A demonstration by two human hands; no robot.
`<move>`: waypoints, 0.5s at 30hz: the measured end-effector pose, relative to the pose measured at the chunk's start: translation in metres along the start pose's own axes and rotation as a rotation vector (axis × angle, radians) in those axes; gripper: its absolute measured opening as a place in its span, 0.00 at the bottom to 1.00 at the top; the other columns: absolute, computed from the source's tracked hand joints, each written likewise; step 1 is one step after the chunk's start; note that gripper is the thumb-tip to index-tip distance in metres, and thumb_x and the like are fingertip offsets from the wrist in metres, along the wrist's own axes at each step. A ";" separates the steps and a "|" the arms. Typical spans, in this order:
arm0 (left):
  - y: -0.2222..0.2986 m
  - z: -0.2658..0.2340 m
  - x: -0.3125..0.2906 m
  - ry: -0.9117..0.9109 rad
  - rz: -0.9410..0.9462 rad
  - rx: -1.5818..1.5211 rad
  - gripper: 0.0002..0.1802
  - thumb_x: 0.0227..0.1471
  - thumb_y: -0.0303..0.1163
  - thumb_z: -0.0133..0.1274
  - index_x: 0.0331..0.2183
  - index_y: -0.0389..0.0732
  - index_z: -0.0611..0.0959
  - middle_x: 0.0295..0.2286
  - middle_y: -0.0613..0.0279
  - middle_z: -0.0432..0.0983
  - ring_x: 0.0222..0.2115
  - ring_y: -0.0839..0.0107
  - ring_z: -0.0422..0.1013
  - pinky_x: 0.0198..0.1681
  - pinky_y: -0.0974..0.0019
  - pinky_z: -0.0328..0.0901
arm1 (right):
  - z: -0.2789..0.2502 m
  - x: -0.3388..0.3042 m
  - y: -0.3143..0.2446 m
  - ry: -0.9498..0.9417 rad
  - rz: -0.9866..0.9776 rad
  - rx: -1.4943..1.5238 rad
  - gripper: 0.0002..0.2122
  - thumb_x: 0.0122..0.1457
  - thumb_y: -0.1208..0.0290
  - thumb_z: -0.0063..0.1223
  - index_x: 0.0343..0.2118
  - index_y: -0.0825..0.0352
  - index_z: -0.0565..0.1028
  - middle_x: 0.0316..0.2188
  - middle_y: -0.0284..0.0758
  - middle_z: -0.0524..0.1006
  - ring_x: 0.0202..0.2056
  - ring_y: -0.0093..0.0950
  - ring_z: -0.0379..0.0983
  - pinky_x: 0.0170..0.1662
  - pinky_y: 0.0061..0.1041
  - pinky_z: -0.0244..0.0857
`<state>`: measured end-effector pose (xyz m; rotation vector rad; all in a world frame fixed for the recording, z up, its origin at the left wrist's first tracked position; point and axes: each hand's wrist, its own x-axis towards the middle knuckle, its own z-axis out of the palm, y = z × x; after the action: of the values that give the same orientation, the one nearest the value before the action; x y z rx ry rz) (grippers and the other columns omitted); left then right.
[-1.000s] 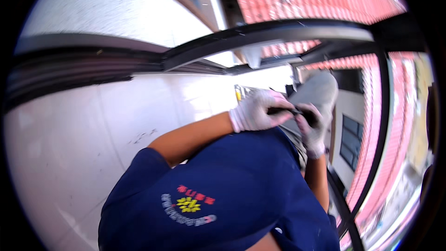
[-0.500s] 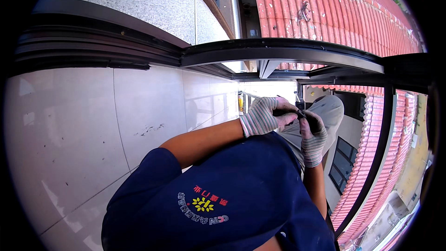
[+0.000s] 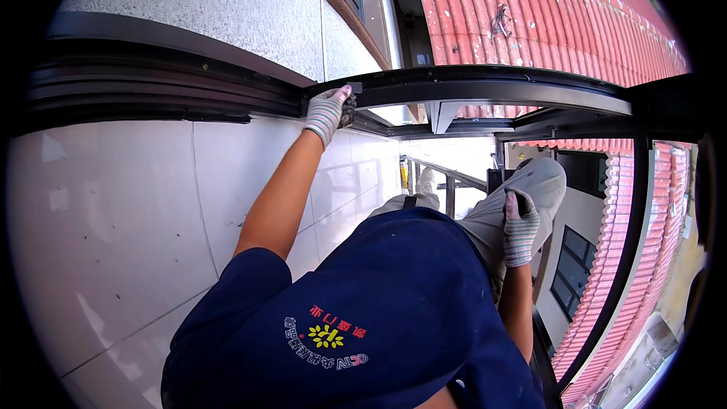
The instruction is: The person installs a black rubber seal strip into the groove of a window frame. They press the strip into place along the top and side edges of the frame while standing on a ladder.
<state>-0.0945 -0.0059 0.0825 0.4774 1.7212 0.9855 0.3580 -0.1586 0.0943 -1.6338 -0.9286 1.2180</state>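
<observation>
My left hand (image 3: 326, 116), in a striped glove with a dark palm, reaches up to the black metal window frame (image 3: 485, 91). It pinches a small flat dark-grey piece (image 3: 354, 88) between thumb and fingers, at the frame's inner corner. Whether the piece touches the rail I cannot tell. My right hand (image 3: 521, 233), gloved alike, is by my bent knee in grey trousers (image 3: 541, 182). Its fingers are curled in with the thumb against them; anything inside them is hidden.
Beneath me stands a metal ladder (image 3: 454, 176), with a yellow object (image 3: 404, 173) beside it. A pale tiled wall (image 3: 129, 204) lies left. Beyond the opening are red roof tiles (image 3: 545, 30). An upright frame bar (image 3: 634, 242) stands at right.
My hands were together at a small dark piece over my lap. Now they are apart: the left has gone up and left to the frame, while the right has dropped slightly toward the knee.
</observation>
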 end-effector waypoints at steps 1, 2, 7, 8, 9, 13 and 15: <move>0.007 -0.002 0.003 -0.014 -0.101 -0.024 0.12 0.58 0.42 0.59 0.38 0.45 0.84 0.28 0.65 0.81 0.26 0.69 0.77 0.27 0.60 0.73 | 0.000 -0.001 -0.001 -0.001 -0.006 -0.001 0.06 0.64 0.74 0.57 0.41 0.69 0.80 0.32 0.25 0.78 0.31 0.13 0.67 0.36 0.14 0.63; 0.013 -0.004 0.005 -0.026 -0.201 -0.049 0.12 0.58 0.43 0.58 0.38 0.47 0.84 0.29 0.65 0.81 0.27 0.66 0.78 0.28 0.56 0.73 | 0.001 -0.002 -0.002 -0.003 -0.012 -0.002 0.07 0.64 0.74 0.56 0.41 0.69 0.80 0.32 0.25 0.78 0.31 0.13 0.67 0.37 0.14 0.63; 0.022 -0.008 0.007 -0.131 -0.424 -0.193 0.14 0.59 0.48 0.56 0.39 0.51 0.84 0.30 0.64 0.82 0.32 0.59 0.79 0.34 0.46 0.73 | 0.002 0.003 0.006 0.005 -0.029 -0.019 0.07 0.64 0.74 0.56 0.42 0.71 0.80 0.34 0.29 0.80 0.35 0.16 0.72 0.42 0.17 0.66; 0.023 -0.008 0.007 -0.130 -0.416 -0.183 0.14 0.58 0.48 0.56 0.39 0.50 0.83 0.31 0.64 0.82 0.33 0.59 0.79 0.34 0.46 0.73 | 0.002 0.004 0.004 0.008 -0.014 -0.010 0.08 0.64 0.74 0.56 0.42 0.71 0.80 0.34 0.29 0.80 0.36 0.17 0.72 0.43 0.18 0.66; 0.023 -0.008 0.006 -0.129 -0.409 -0.173 0.14 0.58 0.48 0.56 0.40 0.50 0.83 0.31 0.64 0.82 0.33 0.59 0.79 0.35 0.46 0.73 | 0.004 0.005 0.004 0.004 -0.017 -0.001 0.08 0.64 0.74 0.56 0.42 0.71 0.80 0.34 0.30 0.80 0.36 0.17 0.73 0.44 0.18 0.67; 0.015 -0.016 0.010 -0.157 -0.318 -0.100 0.18 0.55 0.49 0.60 0.41 0.49 0.80 0.33 0.64 0.81 0.32 0.59 0.79 0.35 0.46 0.73 | 0.006 0.007 -0.003 0.032 -0.052 -0.054 0.08 0.62 0.73 0.58 0.41 0.71 0.80 0.32 0.33 0.82 0.35 0.19 0.75 0.42 0.21 0.69; 0.018 -0.007 0.008 -0.114 -0.263 -0.014 0.19 0.55 0.49 0.60 0.41 0.48 0.80 0.32 0.64 0.80 0.30 0.60 0.79 0.34 0.48 0.73 | 0.006 0.010 -0.003 0.056 -0.096 -0.116 0.08 0.62 0.72 0.59 0.41 0.71 0.81 0.30 0.35 0.82 0.33 0.20 0.76 0.41 0.23 0.71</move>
<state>-0.1067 0.0080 0.0933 0.2828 1.6250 0.7668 0.3547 -0.1471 0.0927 -1.6853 -1.0469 1.0649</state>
